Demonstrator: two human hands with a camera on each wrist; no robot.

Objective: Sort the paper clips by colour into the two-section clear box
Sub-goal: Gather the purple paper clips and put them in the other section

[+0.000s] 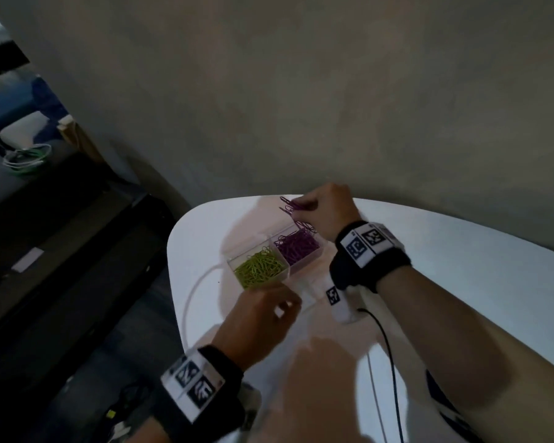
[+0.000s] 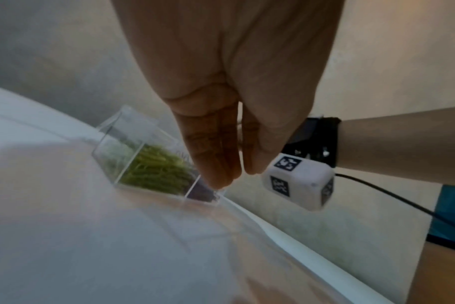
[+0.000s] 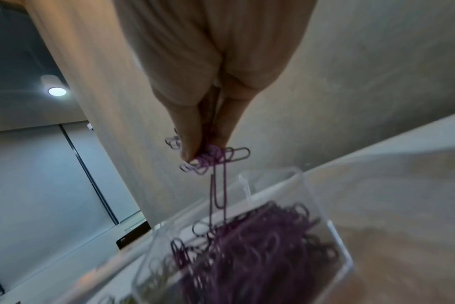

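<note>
We're mid-drop: right hand (image 1: 325, 207) pinches purple clips (image 3: 210, 158) over the box's (image 1: 304, 262) far section; left hand (image 1: 259, 318) relaxed, empty. Next, let go.

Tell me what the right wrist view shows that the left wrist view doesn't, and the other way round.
Right wrist only: the right hand pinching a bunch of purple clips, one dangling into the purple pile.

Left wrist only: the left hand holding nothing, fingers together over the box's near edge; the green clips seen plainly; a white tagged cube with a black cable.

Both: the clear box on the white table, and some purple in its other section.
</note>
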